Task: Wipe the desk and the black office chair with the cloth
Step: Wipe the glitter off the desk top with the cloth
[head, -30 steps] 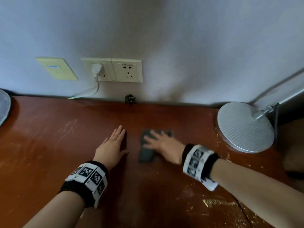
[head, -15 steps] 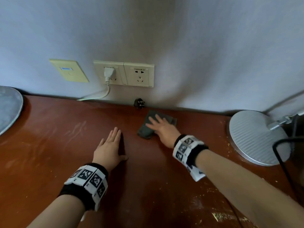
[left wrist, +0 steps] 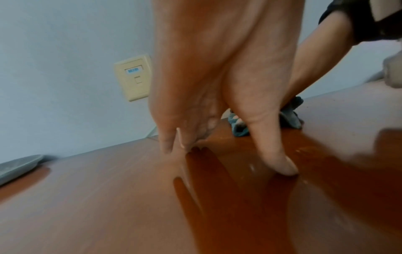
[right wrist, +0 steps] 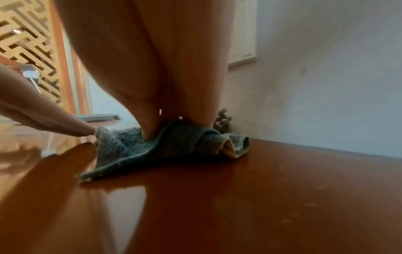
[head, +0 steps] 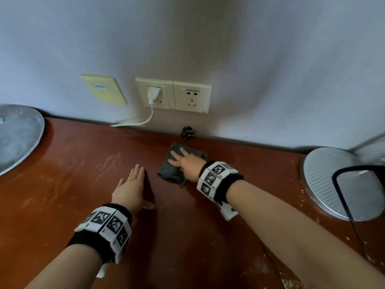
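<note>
The right hand (head: 188, 163) lies flat on the cloth (head: 174, 165), fingers straight and spread, pressing the dark grey rag onto the desk (head: 62, 184) close to the back wall (head: 270, 69) — nothing is curled around it, the palm and fingers simply bear down. In the right wrist view the cloth (right wrist: 165, 146) is bunched into folds under the hand, one corner trailing toward the camera. The left hand (head: 130, 189) rests open on the bare reddish-brown wood just beside the cloth, fingers together and straight, thumb out to the side, holding nothing. A small black plug (head: 188, 132) sits at the wall edge just behind the cloth. Above it are a double socket (head: 192, 97) with a white plug (head: 154, 94) in its left half, and a yellowish wall plate (head: 104, 89) — two round silver bases stand at the desk's far left (head: 18, 138) and far right (head: 325, 176)
</note>
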`<state>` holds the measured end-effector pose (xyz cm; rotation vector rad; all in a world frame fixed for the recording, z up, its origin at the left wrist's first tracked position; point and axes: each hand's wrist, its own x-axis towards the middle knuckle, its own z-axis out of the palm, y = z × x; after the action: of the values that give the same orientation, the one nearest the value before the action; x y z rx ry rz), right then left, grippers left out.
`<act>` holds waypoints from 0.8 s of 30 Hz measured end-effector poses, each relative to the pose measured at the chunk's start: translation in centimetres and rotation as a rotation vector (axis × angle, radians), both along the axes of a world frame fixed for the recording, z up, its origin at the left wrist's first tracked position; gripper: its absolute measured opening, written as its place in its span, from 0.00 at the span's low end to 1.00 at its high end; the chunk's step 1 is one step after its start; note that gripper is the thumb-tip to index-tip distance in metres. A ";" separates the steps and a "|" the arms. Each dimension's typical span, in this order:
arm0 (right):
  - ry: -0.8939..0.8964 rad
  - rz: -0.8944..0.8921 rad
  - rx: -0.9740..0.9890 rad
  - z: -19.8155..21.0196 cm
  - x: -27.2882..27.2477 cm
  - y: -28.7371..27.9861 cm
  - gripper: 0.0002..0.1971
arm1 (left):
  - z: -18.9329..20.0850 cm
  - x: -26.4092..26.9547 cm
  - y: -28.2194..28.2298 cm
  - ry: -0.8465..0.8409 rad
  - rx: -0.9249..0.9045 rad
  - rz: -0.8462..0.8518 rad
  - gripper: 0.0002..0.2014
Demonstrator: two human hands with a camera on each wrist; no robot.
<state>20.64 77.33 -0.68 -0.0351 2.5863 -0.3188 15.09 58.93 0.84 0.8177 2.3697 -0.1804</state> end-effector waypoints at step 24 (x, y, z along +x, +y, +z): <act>-0.151 -0.383 0.198 1.7 8.9 7.8 0.34 | 0.5 -0.9 -0.9 0.025 -0.098 0.032 0.56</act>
<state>29.55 85.18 0.98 0.5393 2.4492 -0.1913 14.20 58.08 1.36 0.7353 2.3752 -0.2924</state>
